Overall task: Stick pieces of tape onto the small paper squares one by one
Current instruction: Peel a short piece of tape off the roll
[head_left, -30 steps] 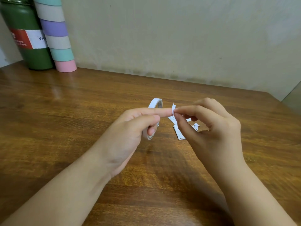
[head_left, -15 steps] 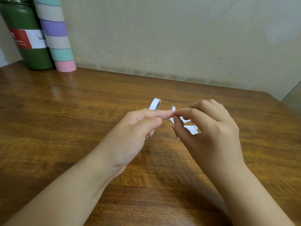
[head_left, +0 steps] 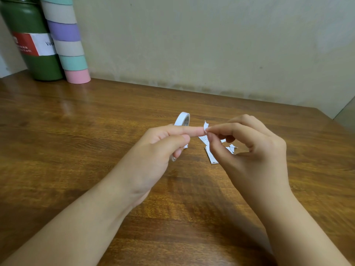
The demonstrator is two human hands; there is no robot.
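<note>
A small white tape piece (head_left: 205, 126) stands up between the two hands, above the middle of the table (head_left: 76, 150). The right hand (head_left: 247, 150) pinches it between thumb and forefinger, its other fingers loosely curled. The tip of the left forefinger (head_left: 194, 131) points straight at it and touches it or nearly so. The left hand (head_left: 153, 150) is curled round the tape roll (head_left: 182, 120), which sticks up beyond the knuckles with its lower edge showing under the fingers.

The paper squares (head_left: 212, 157) lie on the table just beyond and under the right hand, partly hidden by it: one strip near the thumb, another scrap (head_left: 203, 138) beside the fingertips, and curled bits (head_left: 232, 148) further right. How many there are I cannot tell.

Risks, as I judge them: the piece is tiny and sticky, so it may cling to a fingertip instead of the paper, or fold onto itself and be wasted. The loose scraps are light and could lift with the finger or slide when pressed, so the tape may land crooked. The right hand also covers the squares, which makes aiming harder.

At the far left, against the wall, stand a green bottle (head_left: 32, 45) and a striped tube (head_left: 67, 41), touching each other and well apart from the work. Nothing lies between the hands and the squares
</note>
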